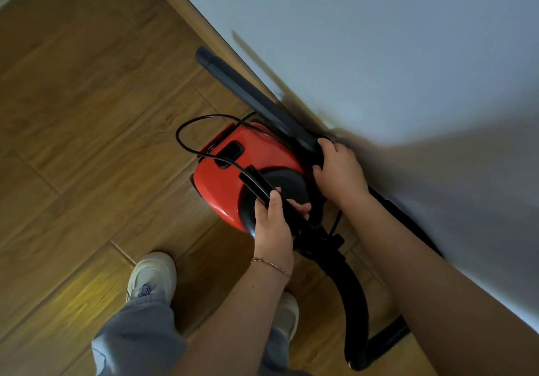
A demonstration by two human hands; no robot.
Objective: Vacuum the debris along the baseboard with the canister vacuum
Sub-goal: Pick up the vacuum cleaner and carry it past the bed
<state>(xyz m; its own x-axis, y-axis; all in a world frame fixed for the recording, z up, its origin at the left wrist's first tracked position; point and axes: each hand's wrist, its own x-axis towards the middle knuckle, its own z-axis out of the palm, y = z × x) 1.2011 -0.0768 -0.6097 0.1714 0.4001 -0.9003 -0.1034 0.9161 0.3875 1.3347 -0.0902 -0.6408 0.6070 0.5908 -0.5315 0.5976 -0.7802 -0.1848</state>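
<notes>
- Gripping a black bar [256,184] over the red vacuum [218,189] with the left hand [272,227] — fingers curled round it.
- Clutching the wand's [248,90] lower end in the right hand [339,171], fingers wrapped.
- Holding the vacuum over the wood floor [87,113], near the baseboard [186,5] — resting or lifted, cannot tell.
- Pointing the wand away along the baseboard.
- Black hose [353,302] looped by the wall [379,40].

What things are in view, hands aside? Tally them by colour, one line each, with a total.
Red: 1, canister vacuum
Black: 3, wand, hose, power cord
White: 2, left sneaker, right sneaker
Total: 6
</notes>
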